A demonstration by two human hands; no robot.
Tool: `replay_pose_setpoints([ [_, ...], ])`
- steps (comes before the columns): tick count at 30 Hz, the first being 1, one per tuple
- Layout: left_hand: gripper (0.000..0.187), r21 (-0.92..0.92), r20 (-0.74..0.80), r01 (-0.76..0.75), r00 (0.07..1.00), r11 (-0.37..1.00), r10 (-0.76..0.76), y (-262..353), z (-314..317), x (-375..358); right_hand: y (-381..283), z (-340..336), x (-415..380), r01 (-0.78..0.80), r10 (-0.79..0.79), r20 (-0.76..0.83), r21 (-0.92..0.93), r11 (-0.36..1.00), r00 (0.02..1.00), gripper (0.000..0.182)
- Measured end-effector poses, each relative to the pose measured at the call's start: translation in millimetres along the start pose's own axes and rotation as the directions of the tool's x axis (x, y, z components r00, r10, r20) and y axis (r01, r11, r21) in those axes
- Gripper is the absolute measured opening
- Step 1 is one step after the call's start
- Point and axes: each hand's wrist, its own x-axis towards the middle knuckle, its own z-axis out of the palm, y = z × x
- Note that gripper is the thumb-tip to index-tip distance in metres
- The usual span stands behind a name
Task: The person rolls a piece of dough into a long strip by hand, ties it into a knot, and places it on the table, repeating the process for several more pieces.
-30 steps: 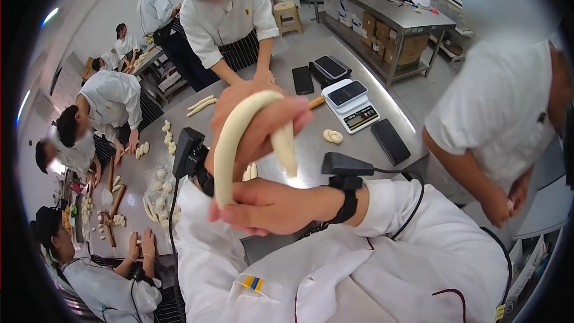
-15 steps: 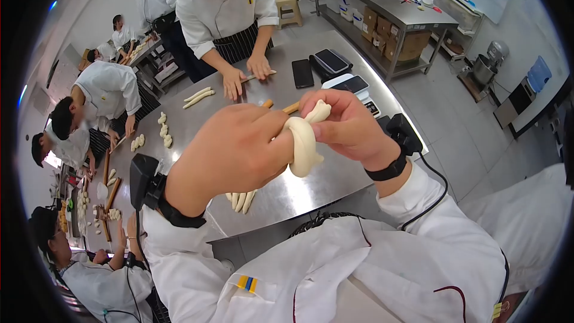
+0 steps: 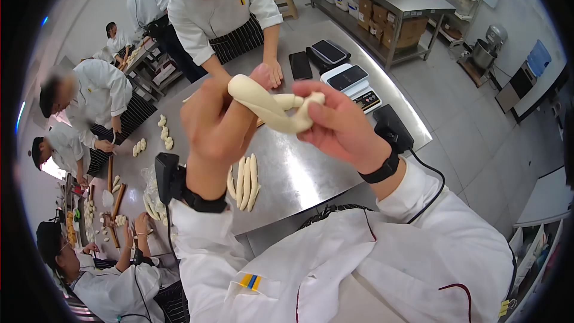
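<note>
Largest first: the steel table [image 3: 293,170] lies below your hands; you hold the work up over it. Your left hand [image 3: 215,122] is raised, back toward the camera, with the dough strand [image 3: 266,106] looped over its finger side; its fingertips are hidden, so cannot tell whether they grip or merely carry the loop. Your right hand [image 3: 338,124] has thumb and fingers pinched on the strand's far end. Beside your left wrist, on the table, lie several dough lengths [image 3: 246,182], side by side. Smallest: a narrower stretch of the strand [image 3: 289,101] spans between the hands, reaching toward your right fingers.

Judgement on handling: pinch lightly, since soft dough should flatten under firm fingertips. Let the left hand bear the loop, keeping it open without stretching. Keep thickness even; thin spots could tear.
</note>
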Motion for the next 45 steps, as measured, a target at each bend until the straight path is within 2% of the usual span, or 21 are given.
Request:
replay_pose_setpoints([
  [3, 0.035, 0.166, 0.057, -0.158, 0.987, 0.973, 0.150, -21, -4, 18, -5, 2, -20, -0.105, 0.148, 0.378, -0.132, 0.986, 0.914, 0.043],
  [5, 0.014, 0.271, 0.081, -0.397, 0.917, 0.877, 0.390, -34, -2, 29, -9, 15, -20, -0.159, 0.241, 0.444, -0.214, 0.964, 0.863, 0.041],
  [7, 0.015, 0.281, 0.156, -0.401, 0.915, 0.872, 0.371, -33, -7, 32, -14, 23, -21, -0.199, 0.326, 0.499, -0.291, 0.936, 0.803, 0.039],
  [9, 0.016, 0.199, 0.218, -0.404, 0.906, 0.893, 0.362, -34, -8, 32, -22, 25, -18, -0.253, 0.389, 0.283, -0.418, 0.873, 0.876, 0.037],
  [12, 0.016, 0.139, 0.230, -0.410, 0.899, 0.901, 0.373, -33, 0, 15, -64, 55, 0, -0.199, 0.283, 0.032, -0.637, 0.745, 0.959, 0.039],
  [15, 0.020, 0.114, 0.228, -0.409, 0.898, 0.905, 0.377, -25, 9, -4, -101, 83, 27, -0.125, 0.253, 0.073, -0.720, 0.682, 0.965, 0.037],
  [17, 0.033, 0.147, 0.278, -0.374, 0.904, 0.916, 0.325, -17, 10, -4, -113, 104, 39, -0.141, 0.397, 0.047, -0.891, 0.432, 0.917, 0.034],
  [21, 0.044, 0.157, 0.160, -0.411, 0.908, 0.898, 0.388, -16, 2, 11, -117, 147, 32, -0.118, 0.350, -0.053, -0.979, 0.169, 0.935, 0.041],
  [25, 0.041, 0.159, 0.093, -0.420, 0.907, 0.893, 0.410, -19, -3, 11, -114, 150, 33, -0.092, 0.359, -0.060, -0.993, 0.074, 0.932, 0.040],
  [28, 0.024, 0.092, 0.199, -0.439, 0.887, 0.894, 0.416, -17, -7, 5, -116, 132, 44, -0.072, 0.428, -0.033, -0.995, 0.074, 0.903, 0.037],
  [30, 0.025, 0.050, 0.314, -0.352, 0.894, 0.935, 0.320, -17, -5, -1, -114, 118, 51, 0.015, 0.299, -0.055, -0.974, -0.225, 0.953, 0.034],
  [31, 0.025, 0.052, 0.316, -0.354, 0.893, 0.934, 0.321, -22, -1, -7, -108, 112, 53, 0.018, 0.299, -0.051, -0.975, -0.224, 0.953, 0.034],
  [34, 0.027, 0.032, 0.388, -0.213, 0.903, 0.977, 0.184, -31, 11, -17, -68, 109, 51, 0.081, 0.094, 0.109, -0.962, 0.261, 0.990, 0.030],
  [35, 0.027, 0.019, 0.247, -0.145, 0.960, 0.989, 0.135, -30, 15, -12, -35, 117, 37, 0.083, -0.002, 0.093, -0.884, 0.460, 0.996, 0.032],
  [36, 0.028, -0.004, 0.100, -0.080, 0.992, 0.997, 0.080, -28, 20, -5, 4, 105, 20, 0.375, -0.130, 0.356, -0.814, 0.443, 0.926, 0.041],
  [37, 0.029, -0.035, -0.049, -0.022, 0.999, 0.999, 0.021, -26, 25, 4, 26, 115, -10, 0.250, -0.066, 0.302, -0.626, 0.739, 0.951, 0.046],
  [39, 0.030, 0.023, -0.201, -0.036, 0.979, 0.999, 0.040, -13, 17, 32, 73, 99, -31, 0.501, -0.298, 0.514, -0.318, 0.805, 0.805, 0.047],
  [40, 0.029, -0.249, -0.228, -0.072, 0.974, 0.966, 0.013, -5, 10, 45, 73, 87, -26, 0.514, -0.303, 0.530, -0.312, 0.799, 0.792, 0.047],
  [42, 0.031, -0.497, -0.245, -0.265, 0.956, 0.826, 0.160, -5, 2, 55, 66, 63, -21, 0.216, -0.116, 0.711, -0.052, 0.975, 0.694, 0.051],
  [43, 0.032, -0.615, -0.226, -0.309, 0.950, 0.726, 0.213, -3, -5, 61, 59, 56, -16, 0.206, -0.124, 0.707, -0.032, 0.978, 0.696, 0.048],
  [45, 0.031, -0.649, -0.168, -0.258, 0.966, 0.716, 0.197, 0, -16, 60, 36, 41, -14, 0.111, 0.002, 0.580, -0.160, 0.981, 0.814, 0.040],
])
